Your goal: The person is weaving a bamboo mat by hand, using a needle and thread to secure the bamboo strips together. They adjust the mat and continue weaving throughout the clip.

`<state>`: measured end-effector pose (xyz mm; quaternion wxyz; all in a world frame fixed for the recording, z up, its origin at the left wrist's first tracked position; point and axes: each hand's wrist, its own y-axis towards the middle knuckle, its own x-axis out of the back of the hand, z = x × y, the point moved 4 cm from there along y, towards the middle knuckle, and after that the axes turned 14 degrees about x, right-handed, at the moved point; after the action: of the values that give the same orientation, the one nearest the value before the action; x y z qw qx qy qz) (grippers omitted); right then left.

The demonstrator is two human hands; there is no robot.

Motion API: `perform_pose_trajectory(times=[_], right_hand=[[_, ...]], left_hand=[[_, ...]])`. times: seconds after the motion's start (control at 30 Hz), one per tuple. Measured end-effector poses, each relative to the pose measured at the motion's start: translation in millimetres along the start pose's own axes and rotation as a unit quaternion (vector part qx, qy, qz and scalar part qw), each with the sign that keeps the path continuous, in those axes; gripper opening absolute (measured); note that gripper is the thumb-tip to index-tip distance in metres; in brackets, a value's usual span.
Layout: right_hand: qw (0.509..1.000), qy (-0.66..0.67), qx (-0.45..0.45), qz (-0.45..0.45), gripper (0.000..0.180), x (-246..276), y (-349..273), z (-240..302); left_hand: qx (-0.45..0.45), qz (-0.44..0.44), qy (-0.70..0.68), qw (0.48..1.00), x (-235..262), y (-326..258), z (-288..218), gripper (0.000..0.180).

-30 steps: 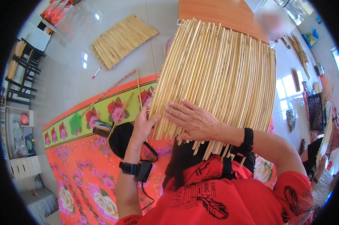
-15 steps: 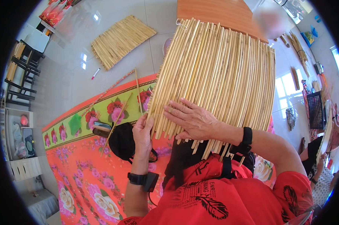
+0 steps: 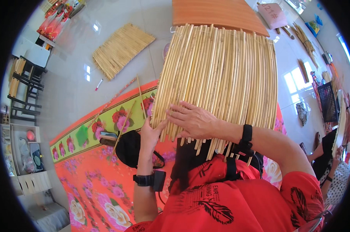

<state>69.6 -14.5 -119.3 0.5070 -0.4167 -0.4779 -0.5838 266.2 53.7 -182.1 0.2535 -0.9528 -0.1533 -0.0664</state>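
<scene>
A mat of pale straight reed stalks [image 3: 221, 73], tied side by side with thin thread, slopes from a wooden board down to my lap. Its stalk ends at the near edge are uneven. My left hand [image 3: 150, 133] is closed on the mat's near left corner, thumb on top; its other fingers are partly hidden. Flat across the lower left stalks lies my right hand [image 3: 192, 120], fingers stretched out and slightly apart, holding nothing.
An orange-brown board [image 3: 217, 15] stands behind the mat. Another reed mat [image 3: 122, 50] and a marker pen [image 3: 99, 84] lie on the tiled floor. Left of me, a black bag [image 3: 128, 149] and thin sticks [image 3: 124, 125] rest on a floral cloth [image 3: 101, 181]. Another person's arm [image 3: 317, 152] shows at right.
The view has shifted slightly, and the mat's far edge appears lower. My left hand has edged up against the corner, while my right hand stays spread on the stalks.
</scene>
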Motion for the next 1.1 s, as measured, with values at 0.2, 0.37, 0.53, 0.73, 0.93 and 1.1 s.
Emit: perform_pose_trajectory(times=[0.2, 0.37, 0.53, 0.73, 0.93, 1.1], right_hand=[[0.997, 0.053, 0.009, -0.047, 0.077, 9, -21, -10], [0.972, -0.032, -0.169, -0.163, 0.078, 92, -99, -28], [0.821, -0.026, -0.502, -0.27, 0.081, 128, -273, -25], [0.557, 0.423, -0.533, -0.477, 0.06, 48, -285, 16], [0.511, 0.414, -0.515, -0.55, 0.052, 41, -275, 24], [0.508, 0.438, -0.483, -0.563, 0.052, 50, -266, 22]], left_hand=[[-0.003, 0.001, 0.055, 0.998, -11, 1, -15, 0.051], [-0.029, -0.038, 0.115, 0.992, 14, -11, -18, 0.041], [-0.054, 0.023, 0.039, 0.998, 24, 16, -1, 0.044], [-0.004, 0.062, 0.116, 0.991, 34, 34, -13, 0.05], [-0.303, -0.027, 0.418, 0.856, -60, -45, -131, 0.066], [-0.431, 0.164, 0.477, 0.748, -183, -95, -127, 0.079]])
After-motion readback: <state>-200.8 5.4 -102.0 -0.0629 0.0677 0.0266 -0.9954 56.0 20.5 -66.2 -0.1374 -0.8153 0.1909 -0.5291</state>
